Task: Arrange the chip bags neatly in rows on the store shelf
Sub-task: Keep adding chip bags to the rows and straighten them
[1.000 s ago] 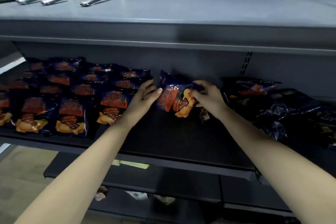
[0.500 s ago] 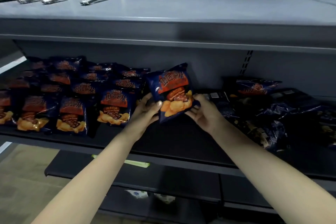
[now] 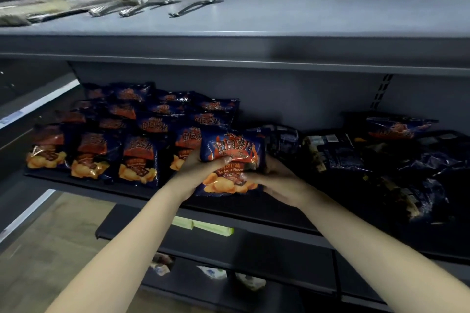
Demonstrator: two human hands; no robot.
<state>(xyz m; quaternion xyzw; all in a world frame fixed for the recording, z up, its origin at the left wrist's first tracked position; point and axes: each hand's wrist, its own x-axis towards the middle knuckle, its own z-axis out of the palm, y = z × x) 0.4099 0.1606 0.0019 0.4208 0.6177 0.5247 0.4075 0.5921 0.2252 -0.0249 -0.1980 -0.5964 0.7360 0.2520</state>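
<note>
While both hands hold it, chip bag (image 3: 232, 152) stands upright, front out, "Barbecue Flavor" print readable, at the near middle of the middle shelf (image 3: 292, 213). Cannot tell if its bottom edge touches the shelf.

Left hand (image 3: 201, 173) grips the bag's 8 o'clock side, thumb across the front, fingers behind. Right hand (image 3: 273, 181) grips the 4 o'clock side, thumb on the lower front, fingers curled round the back.

Rows of chip bags (image 3: 132, 145) sit at 9 to 10 o'clock from the held bag, same dark blue and orange pack, fronts out, several rows deep toward the back wall. The nearest front-row bag is just beside the left hand, partly hidden by it.

Loose pile of bags (image 3: 381, 160) lies at 3 o'clock, flat and jumbled, some back side up, dark and hard to read.

Upper shelf (image 3: 279, 18) at 12 o'clock, grey. Three metal ladles (image 3: 167, 0) lie on it at 11 o'clock, bowls to the back; blurred utensils further toward 10.

Lower shelf (image 3: 254, 254) at 6 o'clock, with a green tag (image 3: 203, 226) just under the middle shelf's front edge. Floor (image 3: 50, 236) at 8 o'clock.
</note>
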